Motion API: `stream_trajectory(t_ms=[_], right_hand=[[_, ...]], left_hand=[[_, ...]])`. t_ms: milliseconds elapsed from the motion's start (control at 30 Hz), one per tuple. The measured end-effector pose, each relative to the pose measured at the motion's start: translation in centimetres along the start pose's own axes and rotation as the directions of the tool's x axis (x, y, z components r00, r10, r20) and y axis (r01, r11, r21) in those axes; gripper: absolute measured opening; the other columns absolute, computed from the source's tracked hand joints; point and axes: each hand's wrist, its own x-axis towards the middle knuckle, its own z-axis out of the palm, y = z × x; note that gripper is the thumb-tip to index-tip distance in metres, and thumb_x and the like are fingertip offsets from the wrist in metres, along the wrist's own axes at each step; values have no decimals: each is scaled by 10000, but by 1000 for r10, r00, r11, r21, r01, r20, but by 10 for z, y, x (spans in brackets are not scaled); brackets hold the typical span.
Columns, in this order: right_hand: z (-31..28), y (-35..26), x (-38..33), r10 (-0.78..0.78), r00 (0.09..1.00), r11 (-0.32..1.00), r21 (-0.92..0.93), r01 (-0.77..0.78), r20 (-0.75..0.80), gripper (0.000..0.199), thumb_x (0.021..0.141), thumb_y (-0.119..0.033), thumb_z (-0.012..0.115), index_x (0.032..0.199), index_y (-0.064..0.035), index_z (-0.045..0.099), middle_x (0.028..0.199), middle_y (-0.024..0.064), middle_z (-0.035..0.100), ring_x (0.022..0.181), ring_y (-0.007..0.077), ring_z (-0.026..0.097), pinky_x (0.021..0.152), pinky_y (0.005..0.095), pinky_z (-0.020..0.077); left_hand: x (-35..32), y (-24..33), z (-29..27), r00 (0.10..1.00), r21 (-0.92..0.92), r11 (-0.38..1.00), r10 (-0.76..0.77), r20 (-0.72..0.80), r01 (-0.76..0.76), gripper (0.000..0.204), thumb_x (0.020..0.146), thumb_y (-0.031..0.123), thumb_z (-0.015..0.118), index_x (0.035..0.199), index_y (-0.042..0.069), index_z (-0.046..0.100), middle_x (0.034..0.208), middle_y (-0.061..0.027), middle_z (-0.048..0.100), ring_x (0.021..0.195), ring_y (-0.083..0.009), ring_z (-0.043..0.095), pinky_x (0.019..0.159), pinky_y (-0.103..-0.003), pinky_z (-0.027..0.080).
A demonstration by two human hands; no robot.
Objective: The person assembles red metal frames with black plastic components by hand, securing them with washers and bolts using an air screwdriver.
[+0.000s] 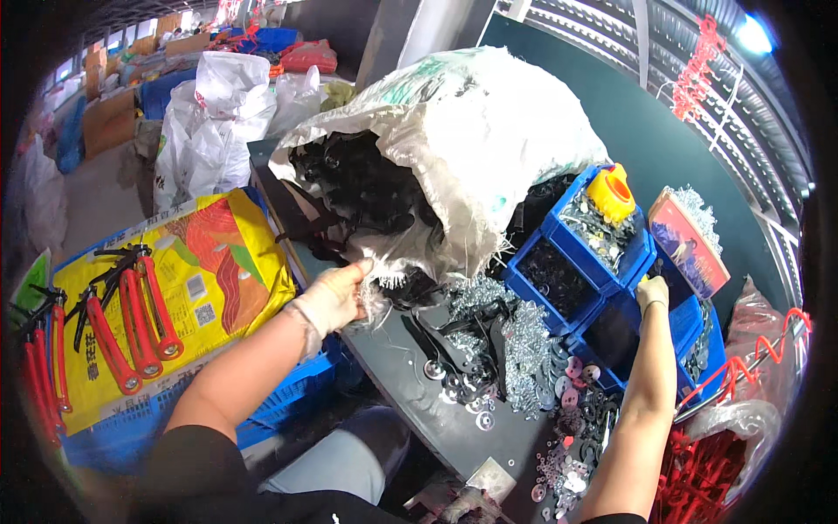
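Observation:
A large white woven sack (515, 113) lies on its side on the dark table, its mouth facing me and full of black parts (358, 179). My left hand (336, 295) grips the frayed lower edge of that mouth, fingers closed on the fabric. My right hand (653, 293) reaches into the stacked blue bins (602, 278) at the right; its fingers are mostly hidden. Between my hands lie a heap of small metal springs (524, 358), long black curved parts (441, 342) and loose round washers (484, 421). A yellow plastic piece (614, 194) rests on the upper bin.
Several red-handled tools (140, 327) with black heads lie on a yellow printed bag (231, 253) over a blue crate (297, 384) at left. A picture-printed box (685, 244) of springs stands beyond the bins. Red parts (703, 467) fill a bag at lower right, near a coiled red wire (742, 362).

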Motion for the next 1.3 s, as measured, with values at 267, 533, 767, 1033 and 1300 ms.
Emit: stream_trajectory(t_ms=[267, 533, 767, 1033, 1300], right_hand=[[-64, 39, -77, -35, 894, 547, 741, 391, -446, 380, 845, -361, 594, 1096, -75, 589, 809, 33, 589, 624, 116, 529, 518, 266, 416], [-33, -118, -315, -596, 618, 363, 859, -362, 513, 331, 832, -250, 665, 1069, -67, 522, 759, 16, 550, 643, 132, 561, 571, 282, 481], [58, -157, -321, -806, 412, 501, 861, 92, 425, 540, 916, -220, 567, 1354, 2, 344, 1167, 153, 560, 1077, 206, 535, 916, 283, 421], [70, -168, -330, -840, 374, 539, 681, 496, 393, 402, 917, -112, 556, 1290, -17, 438, 939, 93, 661, 874, 196, 614, 768, 328, 478], [56, -169, -324, -851, 444, 497, 703, 509, 281, 427, 894, -301, 611, 1244, -71, 522, 961, 216, 654, 878, 324, 656, 756, 362, 497]], left_hand=[[-5, -12, 16, 986, 184, 983, 22, -163, 9, 253, 913, 346, 572, 862, 103, 523, 593, 3, 454, 418, -90, 327, 377, -249, 256], [-12, -19, 1, 937, 651, 732, 336, -90, -200, 230, 861, 220, 542, 870, 19, 654, 628, -22, 569, 563, -132, 510, 543, -304, 427], [-28, -31, 0, 797, 879, 375, 604, 10, -295, 287, 879, 269, 508, 821, 21, 639, 725, -211, 619, 699, -336, 623, 664, -385, 482], [-31, -28, -11, 821, 867, 404, 570, 11, -292, 333, 871, 352, 494, 811, 63, 646, 747, -176, 638, 741, -366, 621, 680, -417, 479], [-31, -29, -12, 814, 859, 398, 580, 36, -322, 329, 886, 307, 523, 783, 14, 633, 673, -173, 610, 610, -288, 589, 612, -366, 465]])
